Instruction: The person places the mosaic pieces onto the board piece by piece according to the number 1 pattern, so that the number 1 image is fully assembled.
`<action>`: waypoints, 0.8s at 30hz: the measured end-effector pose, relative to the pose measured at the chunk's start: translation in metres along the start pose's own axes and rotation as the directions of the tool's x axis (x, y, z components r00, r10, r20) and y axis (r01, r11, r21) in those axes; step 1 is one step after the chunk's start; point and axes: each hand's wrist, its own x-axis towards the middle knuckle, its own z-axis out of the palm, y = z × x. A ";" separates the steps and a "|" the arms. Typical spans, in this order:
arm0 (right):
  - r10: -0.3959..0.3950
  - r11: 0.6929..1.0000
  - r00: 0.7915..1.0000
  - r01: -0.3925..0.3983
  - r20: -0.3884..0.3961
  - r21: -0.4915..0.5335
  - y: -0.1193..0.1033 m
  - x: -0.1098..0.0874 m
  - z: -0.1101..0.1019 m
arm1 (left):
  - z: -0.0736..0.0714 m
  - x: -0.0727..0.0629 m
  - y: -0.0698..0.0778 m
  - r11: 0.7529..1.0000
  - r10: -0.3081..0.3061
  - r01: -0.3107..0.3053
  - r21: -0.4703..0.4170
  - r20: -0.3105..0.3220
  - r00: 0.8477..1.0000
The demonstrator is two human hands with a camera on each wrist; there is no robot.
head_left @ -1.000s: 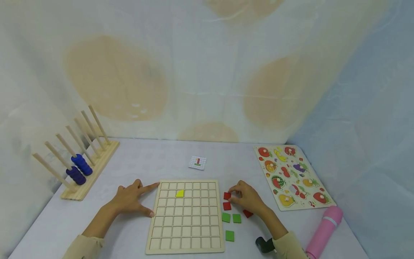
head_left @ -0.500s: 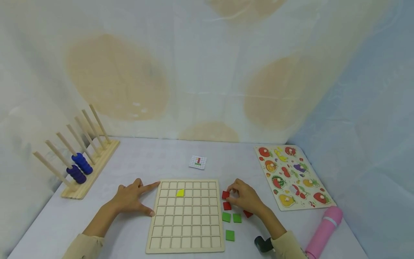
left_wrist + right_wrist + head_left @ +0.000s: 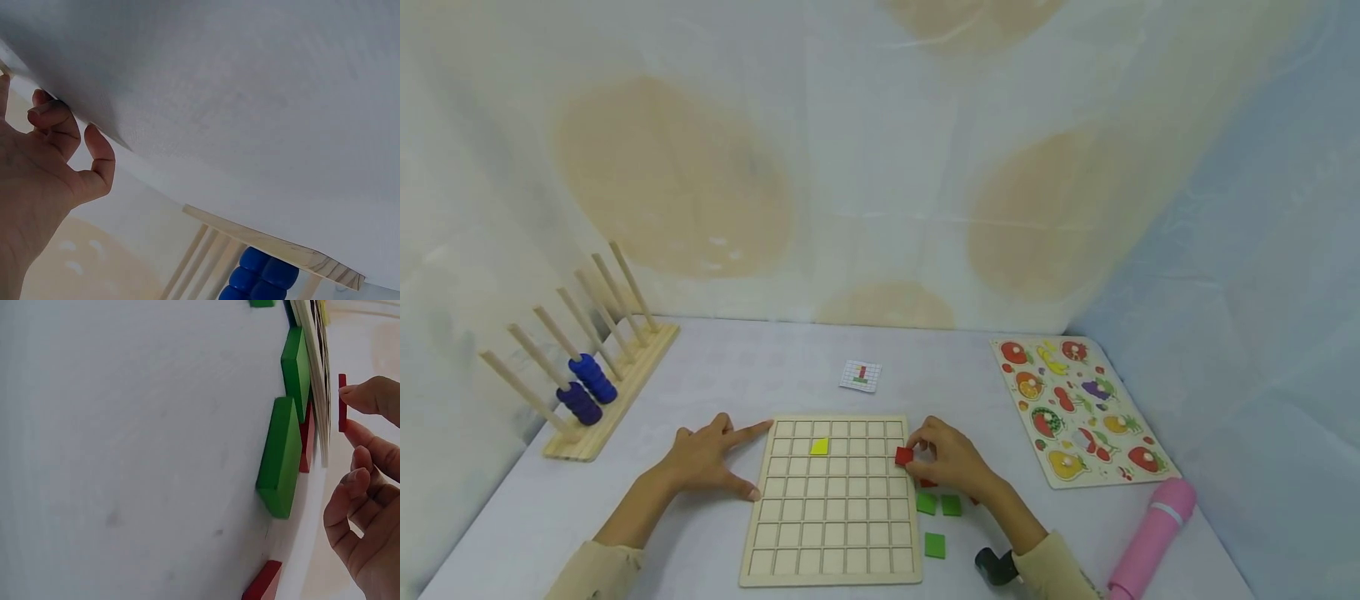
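Plainly, the right hand (image 3: 952,458) pinches a red tile (image 3: 903,456) (raised).

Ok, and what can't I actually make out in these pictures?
Head view: one red tile on the table, mostly covered by the right grip.
Head view: the black object, partly hidden by the right sleeve.
Head view: the pink cylinder, cut off by the bottom edge.
Head view: the card, its grid too small to count.
Left wrist view: the peg rack, pegs cut off by the bottom edge.
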 end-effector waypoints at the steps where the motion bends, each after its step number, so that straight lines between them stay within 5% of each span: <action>1: -0.005 1.000 1.000 0.005 0.001 -0.001 -0.001 0.000 0.000 | 0.000 0.000 0.000 1.000 0.002 -0.002 0.001 0.000 1.000; 24: -0.102 0.995 0.992 0.101 0.068 0.018 -0.036 0.029 0.014 | -0.001 0.000 0.002 1.000 -0.009 0.009 0.000 0.006 1.000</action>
